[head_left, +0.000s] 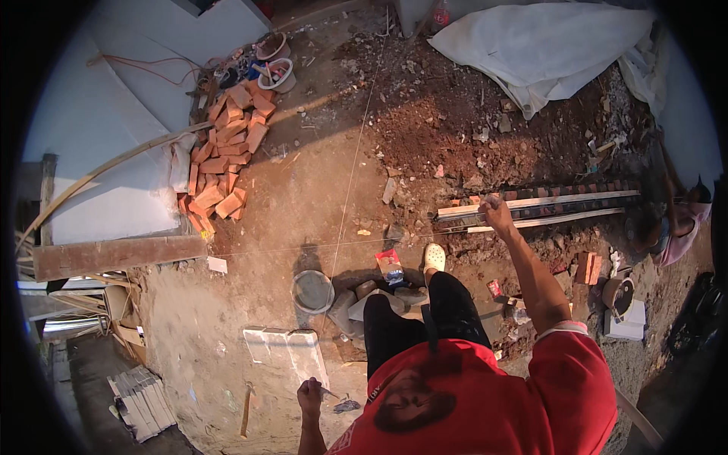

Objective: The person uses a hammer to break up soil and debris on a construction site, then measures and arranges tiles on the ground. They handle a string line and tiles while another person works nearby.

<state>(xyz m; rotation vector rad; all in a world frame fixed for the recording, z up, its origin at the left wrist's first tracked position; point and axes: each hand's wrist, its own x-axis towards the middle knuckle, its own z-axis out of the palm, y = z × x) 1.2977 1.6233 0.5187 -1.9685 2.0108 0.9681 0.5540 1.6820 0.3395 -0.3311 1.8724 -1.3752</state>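
Note:
My right hand [497, 214] is stretched forward, its fingers closed at the near end of two long pale wooden strips [561, 201] with a row of bricks between them. Whatever it pinches is too small to make out. Low in the view, my left hand [309, 396] is closed, with a short thin piece sticking out from it to the right. I cannot tell what that is. Pale slabs [287, 350] lie just beyond this hand, and a dark lump [346, 406] is on the ground beside it. A thin string [356, 155] runs across the ground ahead.
Orange bricks [227, 152] are heaped at the far left near buckets [277, 76]. A round grey bucket [312, 291] stands by stones [345, 311] and a red-and-blue packet [390, 267]. A white sheet [546, 45] covers ground at the far right. Another person [679, 227] crouches at the right.

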